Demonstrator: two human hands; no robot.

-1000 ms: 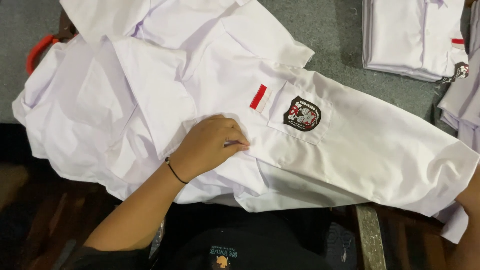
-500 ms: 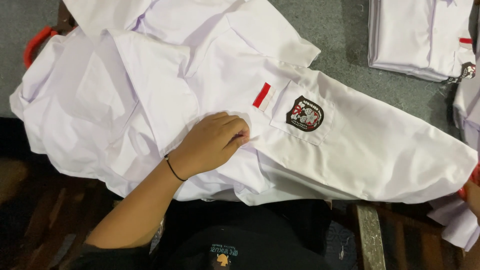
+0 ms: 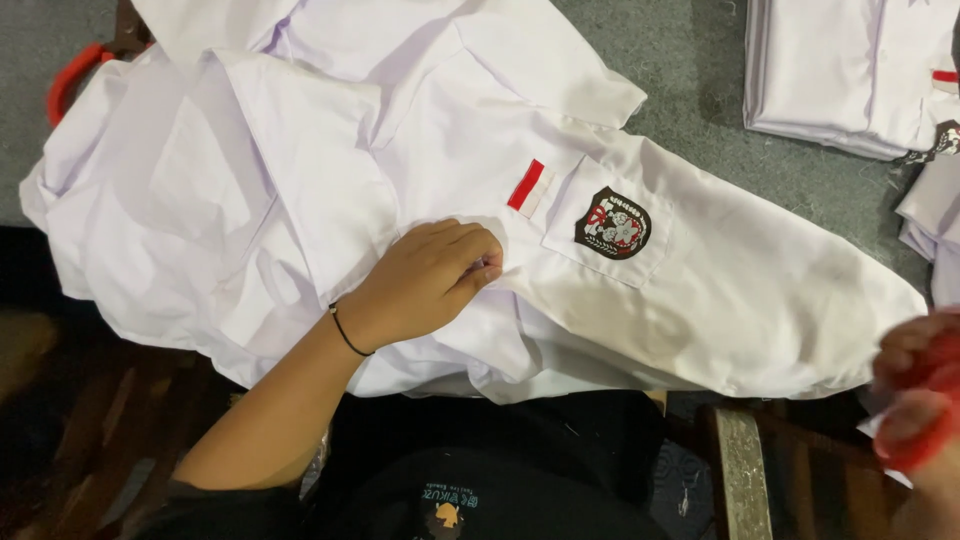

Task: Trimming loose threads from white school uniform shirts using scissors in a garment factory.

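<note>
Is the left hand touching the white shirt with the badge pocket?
Touching. The head view shows the left hand resting on the white shirt, fingertips pinching the fabric beside the pocket.

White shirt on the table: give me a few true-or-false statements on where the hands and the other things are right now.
1. The left hand pinches the white shirt beside its chest pocket. True.
2. The dark badge is sewn on the sleeve. False: it sits on the chest pocket.
3. The right hand holds something red at the frame's right edge. True.
4. The folded white shirts lie at the upper left. False: they lie at the upper right, on the grey table.
5. The left wrist is bare. False: it wears a thin black band.
</note>
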